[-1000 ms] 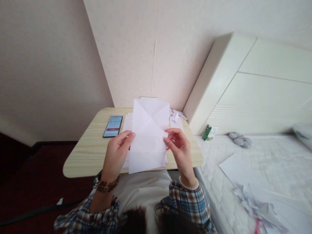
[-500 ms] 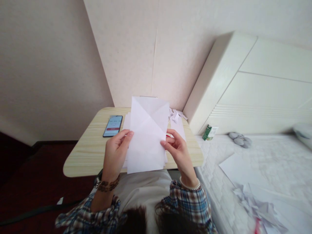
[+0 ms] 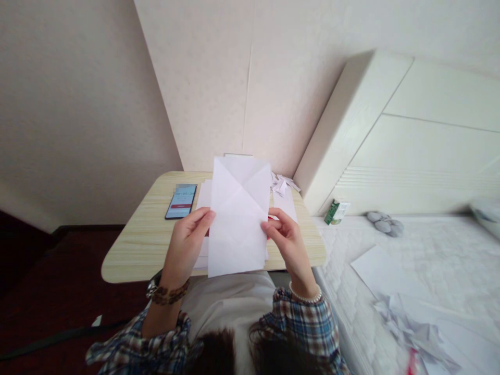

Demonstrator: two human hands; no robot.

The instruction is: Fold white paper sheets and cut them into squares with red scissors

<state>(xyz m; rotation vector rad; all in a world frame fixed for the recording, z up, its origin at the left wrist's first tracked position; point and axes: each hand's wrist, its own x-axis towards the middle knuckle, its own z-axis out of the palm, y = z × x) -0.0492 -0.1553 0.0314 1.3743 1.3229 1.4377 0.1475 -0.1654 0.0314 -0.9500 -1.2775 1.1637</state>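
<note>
A white sheet of paper with diagonal creases is held upright over a small wooden table. My left hand pinches its left edge, thumb in front. My right hand pinches its right edge at about the same height. Both hands are closed on the sheet. More white sheets lie flat on the table behind it, and something red shows by my right fingers.
A phone with a lit screen lies on the table's far left. Small folded paper pieces sit at the back right. To the right is a bed with loose sheets, crumpled paper, a green carton and a white headboard.
The sheet has shifted slightly between my hands, its top edge tilting left and back. My fingers have re-gripped its edges a little. Nothing else has moved.
</note>
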